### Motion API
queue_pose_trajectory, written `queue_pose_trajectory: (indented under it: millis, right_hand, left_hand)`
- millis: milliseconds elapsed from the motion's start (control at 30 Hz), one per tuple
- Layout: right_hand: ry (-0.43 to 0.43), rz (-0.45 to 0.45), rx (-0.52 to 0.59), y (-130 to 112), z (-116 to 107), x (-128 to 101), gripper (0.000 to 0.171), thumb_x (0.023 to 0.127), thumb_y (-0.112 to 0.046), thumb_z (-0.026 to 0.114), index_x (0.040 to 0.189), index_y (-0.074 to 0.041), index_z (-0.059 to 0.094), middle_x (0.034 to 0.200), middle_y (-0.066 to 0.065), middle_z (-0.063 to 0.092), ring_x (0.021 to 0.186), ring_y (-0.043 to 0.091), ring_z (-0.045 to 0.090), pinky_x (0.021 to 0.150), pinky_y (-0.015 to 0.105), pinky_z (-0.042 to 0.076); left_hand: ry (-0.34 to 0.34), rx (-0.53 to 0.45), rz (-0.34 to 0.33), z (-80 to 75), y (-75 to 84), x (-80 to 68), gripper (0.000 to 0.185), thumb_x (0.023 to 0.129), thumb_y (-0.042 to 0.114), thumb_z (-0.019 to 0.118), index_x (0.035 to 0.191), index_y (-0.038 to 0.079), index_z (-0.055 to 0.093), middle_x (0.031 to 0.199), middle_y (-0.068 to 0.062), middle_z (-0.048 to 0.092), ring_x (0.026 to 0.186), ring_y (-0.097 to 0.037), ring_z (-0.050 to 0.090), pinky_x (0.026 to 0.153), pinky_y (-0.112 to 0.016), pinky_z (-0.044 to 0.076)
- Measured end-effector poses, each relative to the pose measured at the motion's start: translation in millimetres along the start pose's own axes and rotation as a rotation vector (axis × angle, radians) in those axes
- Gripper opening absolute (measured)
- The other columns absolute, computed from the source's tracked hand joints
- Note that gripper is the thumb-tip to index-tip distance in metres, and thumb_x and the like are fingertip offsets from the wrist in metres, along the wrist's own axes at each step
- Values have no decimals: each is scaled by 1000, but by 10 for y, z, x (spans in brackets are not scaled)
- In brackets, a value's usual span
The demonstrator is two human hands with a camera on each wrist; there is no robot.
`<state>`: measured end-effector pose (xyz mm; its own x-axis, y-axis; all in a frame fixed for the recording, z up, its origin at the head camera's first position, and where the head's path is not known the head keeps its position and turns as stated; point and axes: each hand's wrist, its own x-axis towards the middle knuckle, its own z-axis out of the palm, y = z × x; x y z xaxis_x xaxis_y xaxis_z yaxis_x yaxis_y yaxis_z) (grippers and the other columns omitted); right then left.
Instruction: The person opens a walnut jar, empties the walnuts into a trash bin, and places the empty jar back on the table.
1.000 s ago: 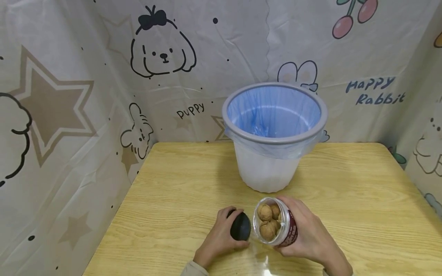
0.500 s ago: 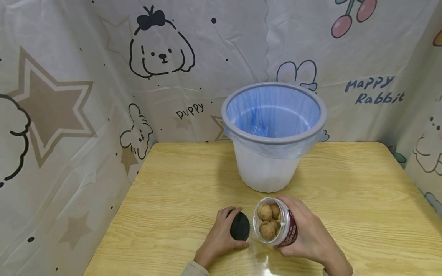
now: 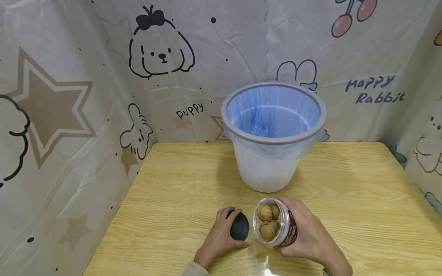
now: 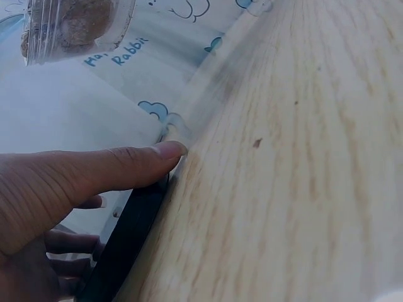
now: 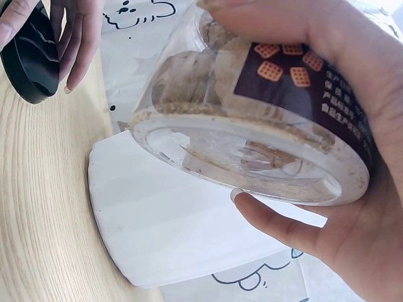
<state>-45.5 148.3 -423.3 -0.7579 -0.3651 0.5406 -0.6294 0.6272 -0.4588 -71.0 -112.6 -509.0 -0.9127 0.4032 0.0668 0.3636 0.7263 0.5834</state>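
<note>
My left hand (image 3: 221,235) grips a round black lid (image 3: 239,226) by its edge, thumb on the near side and fingers on the far side. In the left wrist view the lid (image 4: 129,242) stands on edge, close over the tabletop. My right hand (image 3: 307,230) is wrapped round a clear plastic jar (image 3: 284,226) with a dark red label. The jar is tilted, its uncovered mouth facing the lid and the head camera. Several walnuts (image 3: 267,230) lie inside. From the right wrist, the jar's clear base (image 5: 252,160) shows brown crumbs, raised off the table.
A white bin (image 3: 267,168) with a grey rim and a blue liner bag stands behind both hands. The wood-grain table (image 3: 172,188) is bordered by a printed cloth (image 3: 193,50) at the back and sides. A small brown speck (image 4: 257,143) lies on the tabletop.
The black lid has tipped very slightly in my left hand. Both hands, the jar and the walnuts stay practically where they were.
</note>
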Motion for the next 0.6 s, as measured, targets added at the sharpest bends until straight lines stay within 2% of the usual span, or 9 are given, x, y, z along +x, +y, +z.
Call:
queue_pose_trajectory:
  millis: [367,467,600]
  right_hand:
    - [-4,-1,-13,31,3,-7,114,35,-35,93,136,-9,48,122,2,57,107,18,55,83,46,54]
    - [-10,1,-18,42,4,-5,113,35,-36,93,135,-9,49,122,2,57,108,18,55,85,45,54]
    - [-13,0,-18,49,6,-8,112,36,-38,93,134,-7,49,122,3,57,109,18,55,86,44,53]
  left_hand:
    - [-2,7,15,-5,6,-2,92,67,46,86,143,16,45,139,-9,41,130,-28,36,99,-45,45]
    - [16,-6,35,-20,23,12,85,73,48,81,143,15,45,139,-9,42,131,-27,37,99,-45,45]
    - [56,-51,54,-68,61,41,65,87,44,69,140,12,49,141,-10,43,131,-26,39,100,-47,44]
